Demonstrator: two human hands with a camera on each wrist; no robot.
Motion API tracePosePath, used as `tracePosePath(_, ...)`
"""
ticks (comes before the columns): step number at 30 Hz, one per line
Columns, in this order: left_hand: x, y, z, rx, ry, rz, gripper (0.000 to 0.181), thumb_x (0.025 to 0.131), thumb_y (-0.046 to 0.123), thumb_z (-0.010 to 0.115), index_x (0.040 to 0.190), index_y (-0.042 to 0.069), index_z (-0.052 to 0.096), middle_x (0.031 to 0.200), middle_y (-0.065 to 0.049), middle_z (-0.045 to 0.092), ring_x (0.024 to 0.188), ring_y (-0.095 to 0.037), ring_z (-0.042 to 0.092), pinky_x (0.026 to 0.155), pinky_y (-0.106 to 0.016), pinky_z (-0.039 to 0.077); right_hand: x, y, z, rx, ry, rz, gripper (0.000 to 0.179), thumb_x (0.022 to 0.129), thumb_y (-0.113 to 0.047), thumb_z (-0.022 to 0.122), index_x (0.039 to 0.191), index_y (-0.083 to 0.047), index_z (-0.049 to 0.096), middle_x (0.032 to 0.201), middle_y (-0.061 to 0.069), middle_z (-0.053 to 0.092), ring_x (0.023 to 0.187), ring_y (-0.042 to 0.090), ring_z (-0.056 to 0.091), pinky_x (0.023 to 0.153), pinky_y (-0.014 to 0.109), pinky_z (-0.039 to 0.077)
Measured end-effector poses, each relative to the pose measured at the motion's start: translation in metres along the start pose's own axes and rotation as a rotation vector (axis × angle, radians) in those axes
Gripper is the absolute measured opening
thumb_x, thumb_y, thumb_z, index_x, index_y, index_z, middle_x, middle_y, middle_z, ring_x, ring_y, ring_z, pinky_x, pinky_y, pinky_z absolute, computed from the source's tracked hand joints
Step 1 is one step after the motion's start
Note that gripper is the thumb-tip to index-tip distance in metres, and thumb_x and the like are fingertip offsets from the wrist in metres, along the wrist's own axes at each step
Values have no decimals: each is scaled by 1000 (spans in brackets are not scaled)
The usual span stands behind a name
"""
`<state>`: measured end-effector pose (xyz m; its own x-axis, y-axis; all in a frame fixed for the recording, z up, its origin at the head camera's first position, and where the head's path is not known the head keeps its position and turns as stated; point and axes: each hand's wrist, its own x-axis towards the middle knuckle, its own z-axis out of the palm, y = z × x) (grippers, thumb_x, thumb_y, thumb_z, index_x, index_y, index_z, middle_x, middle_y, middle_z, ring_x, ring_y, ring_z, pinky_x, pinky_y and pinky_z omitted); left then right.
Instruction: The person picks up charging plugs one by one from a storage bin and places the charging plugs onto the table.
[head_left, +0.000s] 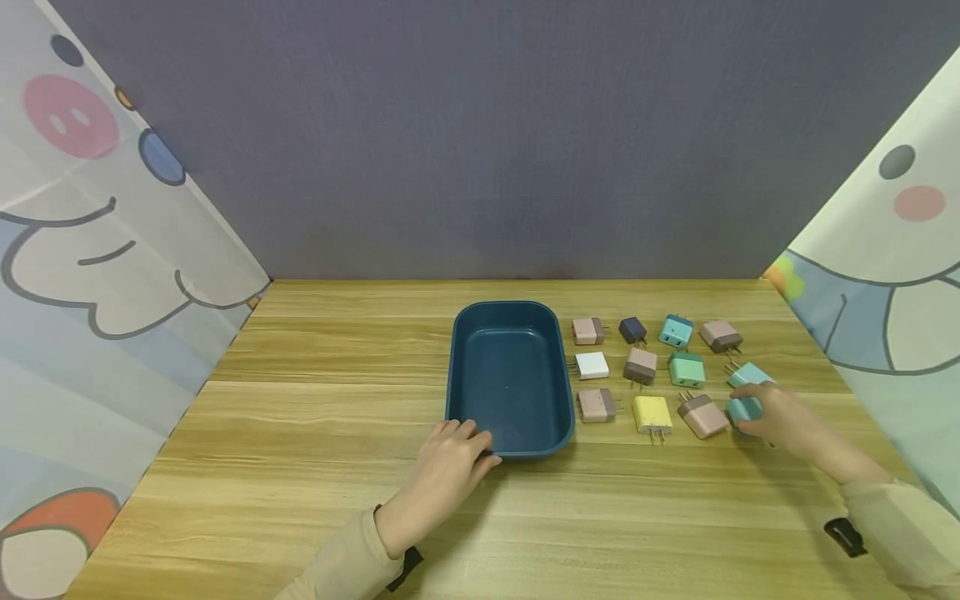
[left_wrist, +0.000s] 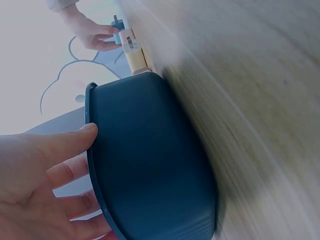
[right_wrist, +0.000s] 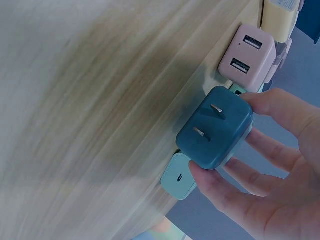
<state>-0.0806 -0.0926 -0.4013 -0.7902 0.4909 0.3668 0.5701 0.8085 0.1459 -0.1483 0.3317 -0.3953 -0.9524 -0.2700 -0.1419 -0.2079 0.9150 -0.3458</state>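
Note:
A dark blue rectangular tray [head_left: 510,457] stands mid-table. My left hand [head_left: 450,458] grips its near rim, with the thumb [left_wrist: 70,142] on the outer wall and the fingers over the edge. At the right, my right hand [head_left: 783,421] pinches a blue-teal charger [right_wrist: 215,127] between thumb and fingers. Two metal prongs stick out of the charger's dark face; whether it touches the table I cannot tell. Close by are a light blue charger [head_left: 750,375] and a pink-and-brown charger [head_left: 702,415] with two USB ports facing the right wrist camera.
Several more chargers lie in rows right of the tray, among them a yellow one [head_left: 652,414], a white one [head_left: 592,366], a green one [head_left: 687,369] and a dark navy one [head_left: 632,329]. A grey partition [head_left: 517,150] closes the back; cartoon-print cloths hang at both sides.

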Motion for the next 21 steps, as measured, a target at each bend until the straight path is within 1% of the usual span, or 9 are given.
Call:
tracePosePath(5,0,0,-1,-1,-2,-1,17,76,28,68,68,17,56,62,6,42,57,-10,35,61,-24,33,1,2,1,-6,0,5,41,73,-6,65,105,16,50,93,33,53,54,14,45,52,33,38)
tracePosePath(8,0,0,-1,2,-6,0,17,76,28,68,68,17,57,63,6,42,58,-10,36,61,-24,33,0,3,1,-1,-6,13,42,74,-7,65,106,15,49,93,33,52,52,14,45,51,32,38)
tracePosePath(16,0,0,0,11,-6,2,16,76,28,67,69,17,58,63,6,43,58,-10,37,62,-25,35,-1,3,5,9,-14,0,41,74,-6,64,106,15,49,98,36,50,53,13,45,52,32,39)
tracePosePath(20,0,0,0,16,-3,3,18,76,29,68,68,18,57,62,7,42,57,-9,36,61,-24,34,0,4,5,51,-43,16,42,76,-5,61,108,17,46,90,29,52,47,13,45,47,30,36)
tracePosePath(21,0,1,0,17,-3,3,18,76,29,68,67,18,56,62,7,41,56,-9,36,61,-24,33,0,4,5,49,-42,15,41,75,-5,62,107,17,47,88,27,53,48,13,45,47,30,36)
